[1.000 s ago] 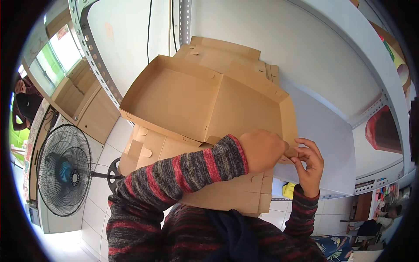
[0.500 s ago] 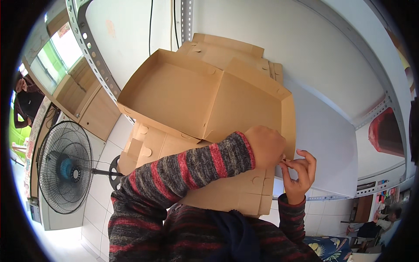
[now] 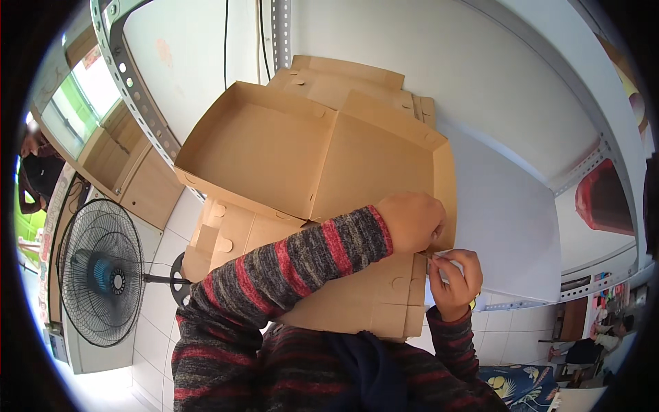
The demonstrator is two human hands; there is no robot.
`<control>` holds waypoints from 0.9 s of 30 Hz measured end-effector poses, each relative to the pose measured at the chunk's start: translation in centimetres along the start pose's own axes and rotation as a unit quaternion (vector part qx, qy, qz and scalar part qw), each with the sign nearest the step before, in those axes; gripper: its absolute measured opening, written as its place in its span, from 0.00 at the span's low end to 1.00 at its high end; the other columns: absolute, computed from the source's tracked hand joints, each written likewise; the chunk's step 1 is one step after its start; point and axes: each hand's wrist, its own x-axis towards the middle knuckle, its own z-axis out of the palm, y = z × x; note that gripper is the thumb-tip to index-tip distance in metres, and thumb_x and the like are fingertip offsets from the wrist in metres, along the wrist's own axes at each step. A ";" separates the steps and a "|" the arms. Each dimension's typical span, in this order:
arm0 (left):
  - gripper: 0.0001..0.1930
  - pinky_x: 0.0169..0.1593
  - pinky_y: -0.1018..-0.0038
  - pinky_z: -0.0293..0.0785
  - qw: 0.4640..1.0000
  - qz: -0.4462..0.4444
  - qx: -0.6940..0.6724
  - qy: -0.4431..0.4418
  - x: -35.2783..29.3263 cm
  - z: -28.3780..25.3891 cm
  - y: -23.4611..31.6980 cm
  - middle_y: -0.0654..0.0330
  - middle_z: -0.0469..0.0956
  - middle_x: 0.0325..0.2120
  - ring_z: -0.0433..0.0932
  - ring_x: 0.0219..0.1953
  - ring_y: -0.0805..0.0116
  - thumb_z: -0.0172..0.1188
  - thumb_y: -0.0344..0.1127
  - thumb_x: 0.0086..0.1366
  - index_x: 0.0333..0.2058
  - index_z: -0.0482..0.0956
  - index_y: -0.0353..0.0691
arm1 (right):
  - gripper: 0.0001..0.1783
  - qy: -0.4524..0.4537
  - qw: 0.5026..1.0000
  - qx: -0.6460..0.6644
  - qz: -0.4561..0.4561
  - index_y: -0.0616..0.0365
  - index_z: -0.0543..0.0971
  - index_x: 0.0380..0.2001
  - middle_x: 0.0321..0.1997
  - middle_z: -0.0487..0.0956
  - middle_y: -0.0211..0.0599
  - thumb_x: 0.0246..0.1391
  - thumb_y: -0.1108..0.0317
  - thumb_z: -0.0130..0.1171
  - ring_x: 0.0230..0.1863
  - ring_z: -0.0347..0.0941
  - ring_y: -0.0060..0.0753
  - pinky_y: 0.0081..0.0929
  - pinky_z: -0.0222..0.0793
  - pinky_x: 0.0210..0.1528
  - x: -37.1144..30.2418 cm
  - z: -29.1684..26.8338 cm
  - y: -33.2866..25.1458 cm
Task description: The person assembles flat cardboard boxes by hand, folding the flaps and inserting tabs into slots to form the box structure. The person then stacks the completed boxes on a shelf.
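Note:
A brown cardboard box [image 3: 377,165] lies opened out, its two shallow halves joined along a fold. My left arm reaches across its near side. The fingers of my left hand [image 3: 413,221] are curled down at the near right corner, and the hand hides most of that corner. Just nearer to me, my right hand [image 3: 454,283] brings thumb and fingertips together at the same corner, pinching a small bit of the cardboard edge. Beneath the box rests a stack of flat cardboard blanks [image 3: 391,288] with slots and round tabs.
A grey-white shelf surface [image 3: 504,213] extends to the right of the stack, framed by perforated metal posts [image 3: 283,34]. A black standing fan [image 3: 103,273] is at the left beside a wooden cabinet [image 3: 145,185]. Something red [image 3: 604,197] is at the far right. Another person [image 3: 41,165] shows at the left edge.
The whole view has shifted a little. My right hand's raised fingers have curled in and moved closer to the box corner. My left hand stays at that corner.

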 end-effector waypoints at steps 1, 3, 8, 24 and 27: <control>0.05 0.35 0.62 0.75 1.000 0.003 -0.001 0.009 0.0 0.2 0.0 0.53 0.80 0.25 0.80 0.29 0.52 0.59 0.31 0.56 0.27 0.81 0.38 | 0.10 -0.007 1.000 0.013 0.004 0.60 0.77 0.23 0.31 0.78 0.39 0.34 0.82 0.68 0.28 0.76 0.41 0.32 0.72 0.27 0.1 0.0 0.0; 0.04 0.35 0.62 0.75 1.000 0.003 -0.007 0.018 0.1 0.5 0.0 0.53 0.80 0.25 0.80 0.29 0.52 0.59 0.31 0.57 0.27 0.80 0.38 | 0.11 0.001 1.000 0.015 0.009 0.60 0.76 0.22 0.30 0.78 0.38 0.33 0.82 0.66 0.28 0.76 0.41 0.32 0.72 0.27 0.1 0.2 -0.2; 0.04 0.36 0.62 0.75 1.000 -0.005 0.014 0.002 0.1 0.4 0.3 0.52 0.80 0.24 0.80 0.30 0.51 0.59 0.32 0.57 0.28 0.78 0.38 | 0.11 0.034 0.999 0.003 -0.020 0.61 0.75 0.23 0.31 0.79 0.39 0.34 0.83 0.65 0.29 0.77 0.41 0.31 0.73 0.28 -0.3 0.6 0.0; 0.03 0.35 0.61 0.74 1.000 0.002 0.026 -0.004 -0.1 0.3 0.1 0.51 0.79 0.24 0.80 0.30 0.50 0.58 0.30 0.56 0.27 0.77 0.38 | 0.12 0.041 0.999 0.023 -0.017 0.62 0.74 0.23 0.30 0.80 0.40 0.36 0.84 0.67 0.28 0.78 0.41 0.29 0.74 0.29 -0.3 0.9 0.1; 0.02 0.34 0.61 0.74 0.999 0.014 0.029 -0.012 -0.2 0.2 0.2 0.52 0.79 0.23 0.80 0.29 0.51 0.59 0.30 0.54 0.27 0.77 0.39 | 0.11 0.045 0.999 0.024 -0.010 0.62 0.74 0.22 0.29 0.80 0.41 0.36 0.85 0.67 0.27 0.78 0.41 0.28 0.74 0.28 -0.5 1.0 0.1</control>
